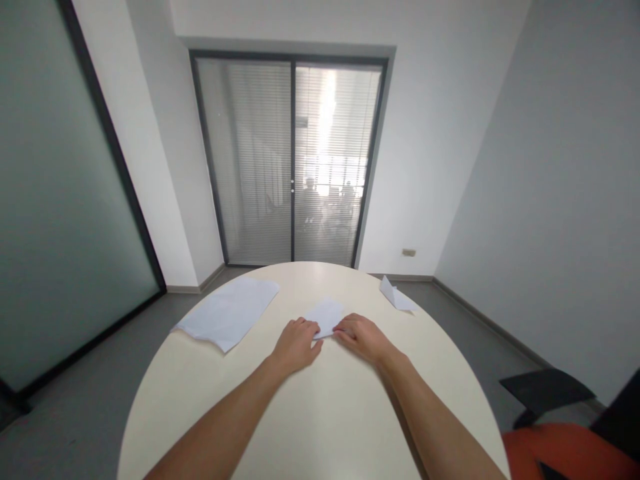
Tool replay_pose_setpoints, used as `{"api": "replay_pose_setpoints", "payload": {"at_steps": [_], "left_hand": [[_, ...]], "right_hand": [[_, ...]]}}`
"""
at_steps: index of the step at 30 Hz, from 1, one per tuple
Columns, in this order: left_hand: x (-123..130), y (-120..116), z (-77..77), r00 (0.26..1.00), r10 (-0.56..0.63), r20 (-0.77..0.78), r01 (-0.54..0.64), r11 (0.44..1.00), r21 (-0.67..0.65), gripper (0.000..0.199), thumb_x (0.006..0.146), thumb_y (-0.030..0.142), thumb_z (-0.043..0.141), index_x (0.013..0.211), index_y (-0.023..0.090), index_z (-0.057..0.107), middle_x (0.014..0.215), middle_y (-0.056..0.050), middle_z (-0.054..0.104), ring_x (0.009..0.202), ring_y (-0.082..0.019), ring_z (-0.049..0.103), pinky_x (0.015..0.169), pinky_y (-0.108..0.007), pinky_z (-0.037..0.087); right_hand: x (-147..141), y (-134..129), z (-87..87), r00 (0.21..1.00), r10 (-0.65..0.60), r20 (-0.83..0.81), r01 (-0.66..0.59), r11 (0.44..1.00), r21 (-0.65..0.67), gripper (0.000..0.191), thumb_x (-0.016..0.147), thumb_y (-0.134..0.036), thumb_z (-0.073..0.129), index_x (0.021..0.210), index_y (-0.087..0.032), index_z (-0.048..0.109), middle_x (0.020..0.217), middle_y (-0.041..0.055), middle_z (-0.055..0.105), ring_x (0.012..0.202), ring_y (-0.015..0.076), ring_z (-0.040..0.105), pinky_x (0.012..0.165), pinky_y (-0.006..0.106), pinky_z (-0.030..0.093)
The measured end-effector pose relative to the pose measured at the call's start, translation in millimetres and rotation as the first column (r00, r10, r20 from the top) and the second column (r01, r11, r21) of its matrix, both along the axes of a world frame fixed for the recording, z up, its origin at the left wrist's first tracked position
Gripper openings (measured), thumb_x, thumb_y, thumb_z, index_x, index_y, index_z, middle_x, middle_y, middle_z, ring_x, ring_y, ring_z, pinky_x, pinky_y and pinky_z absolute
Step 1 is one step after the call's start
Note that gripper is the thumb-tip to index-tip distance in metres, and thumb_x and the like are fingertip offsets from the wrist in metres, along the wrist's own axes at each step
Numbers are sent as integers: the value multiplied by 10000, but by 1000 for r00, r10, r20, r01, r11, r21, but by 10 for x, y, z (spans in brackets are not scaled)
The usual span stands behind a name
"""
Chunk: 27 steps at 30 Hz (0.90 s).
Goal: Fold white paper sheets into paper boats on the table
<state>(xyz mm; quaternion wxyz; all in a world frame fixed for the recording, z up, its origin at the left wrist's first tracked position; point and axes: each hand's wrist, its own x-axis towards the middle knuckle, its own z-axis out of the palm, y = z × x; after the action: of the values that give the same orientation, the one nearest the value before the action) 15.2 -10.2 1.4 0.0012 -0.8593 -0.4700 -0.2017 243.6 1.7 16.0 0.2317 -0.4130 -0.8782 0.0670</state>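
Observation:
A small folded piece of white paper (326, 315) lies on the round table between my hands. My left hand (299, 343) grips its near left corner, with the thumb at the near edge and the fingers curled over the top. On the opposite side, my right hand (363, 339) pinches the near right corner between thumb and fingers. Both hands rest low at the tabletop, and the fingers partly cover the paper's near edge.
Larger white sheets (230, 310) lie at the table's left edge. A folded paper piece (396, 295) stands near the far right rim of the cream table (320, 427). An orange chair (570, 450) with a black armrest is at the right. Beyond are glass doors (293, 160) with blinds.

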Motion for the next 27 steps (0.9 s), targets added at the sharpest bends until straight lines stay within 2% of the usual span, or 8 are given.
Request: {"api": "replay_pose_setpoints", "payload": {"at_steps": [3, 6, 9, 13, 17, 21, 23, 27], "left_hand": [[0, 17, 9, 1000, 17, -23, -17, 1000, 5, 211, 950, 262, 480, 999, 214, 679, 1002, -73, 712, 972, -240, 628, 875, -359, 450], [-19, 44, 18, 999, 20, -29, -20, 1000, 19, 262, 982, 243, 429, 990, 218, 689, 986, -66, 718, 939, -226, 648, 854, -345, 459], [-46, 68, 24, 1000, 18, 12, -18, 999, 31, 259, 991, 249, 438, 1010, 232, 696, 1004, -49, 718, 933, -215, 656, 841, -328, 470], [-64, 88, 19, 992, 13, 126, -19, 999, 44, 241, 992, 269, 461, 1047, 253, 695, 1041, -28, 706, 953, -190, 653, 848, -291, 474], [-84, 124, -25, 972, 37, 232, -51, 997, 57, 235, 994, 280, 457, 1064, 250, 679, 1043, -19, 703, 956, -179, 654, 859, -281, 471], [-120, 179, -76, 939, 105, 329, -119, 993, 24, 190, 953, 241, 509, 1070, 239, 659, 1052, -19, 711, 964, -177, 658, 864, -279, 472], [-137, 204, -82, 913, 140, 383, -150, 989, -4, 166, 938, 235, 529, 1049, 242, 653, 1044, -13, 718, 961, -175, 663, 859, -277, 475], [-160, 229, -58, 838, 187, 513, -192, 980, -43, 143, 926, 262, 562, 1053, 255, 627, 1045, -6, 727, 978, -179, 672, 853, -281, 486]], "right_hand": [[-2, -5, -4, 999, -27, -30, 27, 1000, 2, 301, 960, -419, 515, 1007, -239, 751, 1008, 69, 742, 987, 227, 649, 894, 337, 488], [17, 7, -39, 997, -41, -70, 44, 998, 37, 376, 882, -454, 631, 1177, -227, 690, 1163, 94, 702, 1094, 250, 619, 971, 376, 468], [55, 35, -84, 996, -55, -74, 61, 995, 82, 488, 850, -400, 665, 1292, -201, 616, 1277, 113, 653, 1189, 263, 578, 1046, 404, 419], [124, 91, -127, 990, -137, -17, 138, 988, 69, 294, 907, -319, 559, 1139, -208, 702, 1118, 85, 725, 1064, 246, 637, 978, 381, 444], [166, 123, -106, 964, -264, -40, 265, 964, 19, 278, 921, -383, 531, 1005, -213, 734, 1021, 76, 750, 963, 249, 660, 890, 353, 461], [169, 114, -57, 935, -323, -150, 316, 946, -67, 308, 908, -473, 534, 923, -243, 737, 956, 51, 756, 874, 236, 670, 773, 322, 471], [173, 120, -62, 915, -323, -243, 306, 946, -104, 302, 880, -500, 568, 891, -247, 734, 932, 40, 753, 863, 231, 671, 772, 318, 475], [204, 176, -139, 840, -311, -445, 269, 950, -157, 362, 827, -485, 631, 1082, -231, 673, 944, 51, 730, 873, 224, 667, 801, 328, 488]]}}
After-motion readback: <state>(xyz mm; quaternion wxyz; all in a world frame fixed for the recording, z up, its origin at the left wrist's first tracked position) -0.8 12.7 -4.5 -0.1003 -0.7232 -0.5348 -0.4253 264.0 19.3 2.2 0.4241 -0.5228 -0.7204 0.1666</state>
